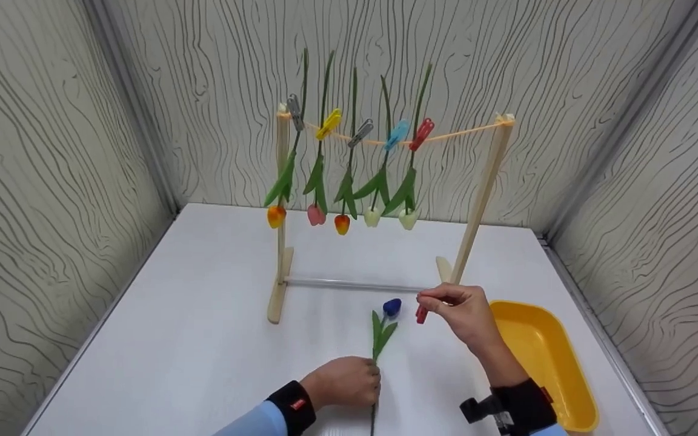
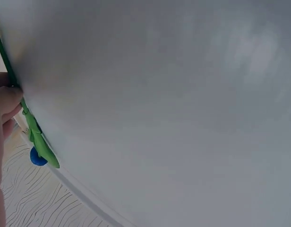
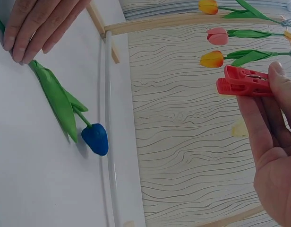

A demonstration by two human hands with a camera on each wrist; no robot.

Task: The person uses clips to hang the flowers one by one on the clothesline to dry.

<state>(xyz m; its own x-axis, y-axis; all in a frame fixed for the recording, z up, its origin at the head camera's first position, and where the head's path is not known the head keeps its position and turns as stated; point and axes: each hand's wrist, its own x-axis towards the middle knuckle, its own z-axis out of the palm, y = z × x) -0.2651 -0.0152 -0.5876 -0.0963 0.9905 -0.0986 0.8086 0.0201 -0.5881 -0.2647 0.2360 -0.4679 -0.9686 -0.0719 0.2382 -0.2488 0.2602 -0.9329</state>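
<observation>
My left hand [image 1: 346, 381] pinches the green stem of a blue artificial tulip [image 1: 392, 307], whose flower points away toward the rack. In the left wrist view, thumb and fingers close on the stem below its leaves [image 2: 39, 139]. To the right of the flower, my right hand [image 1: 461, 312] holds a red clothespin [image 3: 244, 81] between thumb and fingers, above the table. Beyond both hands, several tulips hang flower-down from an orange string [image 1: 464, 132], each clipped by a clothespin; a yellow one [image 1: 329, 124] and a blue one [image 1: 397, 135] are among them.
The string runs between two wooden posts [image 1: 482, 194] on flat feet, joined low down by a clear rod [image 1: 355, 284]. A yellow tray [image 1: 573, 369] stands on the right, partly behind my right forearm. Wood-grain panels [image 1: 216, 91] surround the white table [image 1: 203, 303].
</observation>
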